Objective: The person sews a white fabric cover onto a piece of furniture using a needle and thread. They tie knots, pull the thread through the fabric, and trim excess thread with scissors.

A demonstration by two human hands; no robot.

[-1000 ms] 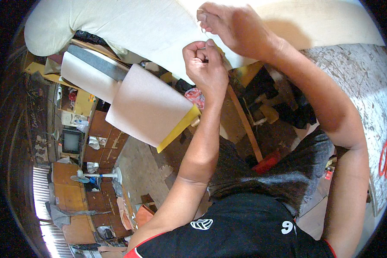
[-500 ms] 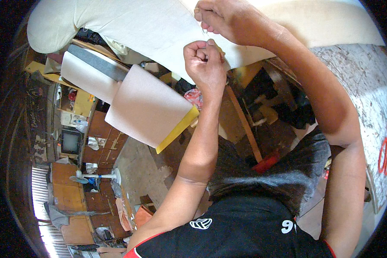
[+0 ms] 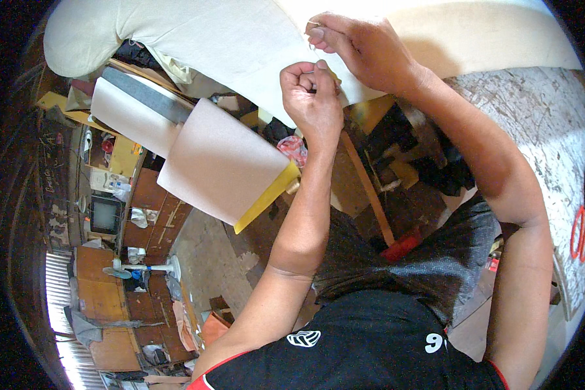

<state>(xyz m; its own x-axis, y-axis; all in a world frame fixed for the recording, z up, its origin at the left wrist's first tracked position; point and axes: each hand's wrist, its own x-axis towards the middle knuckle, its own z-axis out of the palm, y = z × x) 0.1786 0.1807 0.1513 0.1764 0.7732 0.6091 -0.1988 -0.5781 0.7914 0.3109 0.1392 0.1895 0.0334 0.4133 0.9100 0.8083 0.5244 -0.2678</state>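
A large cream-white fabric cover (image 3: 227,45) spreads over a padded piece along the far side. My left hand (image 3: 311,97) is closed in a fist near the cover's lower edge, thumb pressed over the curled fingers. What sits inside this fist is hidden; a small yellowish bit shows beside the fingers. Just beyond it, to the right, my right hand (image 3: 364,49) pinches a thin white thread (image 3: 312,23) between thumb and fingers, over the cover. Where the thread's other end goes is too fine to make out.
Red-handled scissors (image 3: 582,234) lie on a marbled worktop (image 3: 526,97) at right. Left of my arm is a light padded panel (image 3: 221,156) with a yellow edge. A wooden strip (image 3: 370,188) slants below the hands. A standing fan (image 3: 169,266) is at lower left.
My right hand has come back toward me and slightly right, its fingers lower over the cover with the thread. My left hand has stayed nearly in place, still closed.
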